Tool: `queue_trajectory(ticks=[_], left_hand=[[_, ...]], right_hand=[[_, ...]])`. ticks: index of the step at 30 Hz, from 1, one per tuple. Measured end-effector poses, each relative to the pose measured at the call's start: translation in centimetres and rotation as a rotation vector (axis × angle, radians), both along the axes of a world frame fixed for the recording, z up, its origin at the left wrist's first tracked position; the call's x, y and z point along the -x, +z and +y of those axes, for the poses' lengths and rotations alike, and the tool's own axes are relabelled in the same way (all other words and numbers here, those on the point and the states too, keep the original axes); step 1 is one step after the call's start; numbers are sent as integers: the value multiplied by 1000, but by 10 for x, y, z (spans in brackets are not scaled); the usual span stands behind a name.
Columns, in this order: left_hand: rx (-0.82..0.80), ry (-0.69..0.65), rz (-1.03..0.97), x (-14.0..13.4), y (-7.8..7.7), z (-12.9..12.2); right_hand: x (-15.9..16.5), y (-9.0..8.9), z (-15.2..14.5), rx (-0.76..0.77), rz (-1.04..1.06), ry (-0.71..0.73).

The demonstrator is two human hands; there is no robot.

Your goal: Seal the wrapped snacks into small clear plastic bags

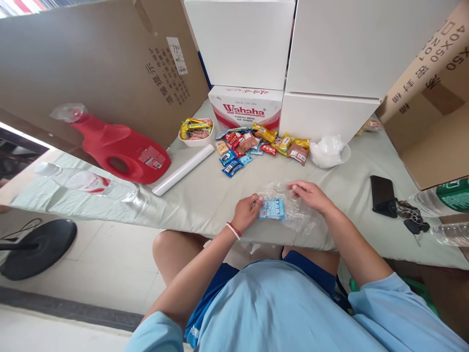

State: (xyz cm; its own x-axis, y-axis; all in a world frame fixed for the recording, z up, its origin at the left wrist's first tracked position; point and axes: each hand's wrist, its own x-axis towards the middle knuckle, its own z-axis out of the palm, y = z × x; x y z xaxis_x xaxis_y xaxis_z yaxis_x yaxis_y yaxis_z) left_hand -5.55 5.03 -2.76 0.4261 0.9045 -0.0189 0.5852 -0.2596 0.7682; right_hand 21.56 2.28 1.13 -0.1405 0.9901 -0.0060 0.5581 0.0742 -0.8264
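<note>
At the table's front, my left hand (247,213) is closed, its thumb and fingers pinching the left end of a small light-blue snack packet (271,209). The packet rests on a crumpled sheet of clear plastic wrap (298,212). My right hand (312,194) hovers over the wrap's upper right part, fingers stretched to the left and a little apart, fingertips at or touching the film. Beyond both hands lies a loose pile of wrapped snacks (247,143) in red, brown, blue and yellow.
A white roll (183,169), a bowl of snacks (197,141), a red jug (120,149) and a water bottle (88,185) are on the left. A bowl with crumpled white plastic (327,151), a phone (383,195) and keys (412,215) lie right. Boxes (246,108) stand behind.
</note>
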Motion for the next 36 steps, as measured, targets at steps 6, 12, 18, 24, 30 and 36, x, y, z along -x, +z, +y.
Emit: queue_trajectory(ticks=[6, 12, 18, 24, 30, 36], left_hand=[[-4, 58, 17, -4, -1, -3], [-83, 59, 178, 0, 3, -3], [-38, 153, 377, 32, 15, 22], [-143, 185, 533, 22, 26, 37], [-220, 40, 526, -44, 28, 36], [12, -176, 544, -39, 29, 87]], right_hand=[[47, 51, -52, -497, -241, 26], [92, -25, -52, -384, -483, 198], [73, -61, -46, -406, -375, 210], [79, -66, -48, -415, -330, 171], [84, -64, -49, -402, -361, 166], [78, -61, -45, -376, -370, 187]])
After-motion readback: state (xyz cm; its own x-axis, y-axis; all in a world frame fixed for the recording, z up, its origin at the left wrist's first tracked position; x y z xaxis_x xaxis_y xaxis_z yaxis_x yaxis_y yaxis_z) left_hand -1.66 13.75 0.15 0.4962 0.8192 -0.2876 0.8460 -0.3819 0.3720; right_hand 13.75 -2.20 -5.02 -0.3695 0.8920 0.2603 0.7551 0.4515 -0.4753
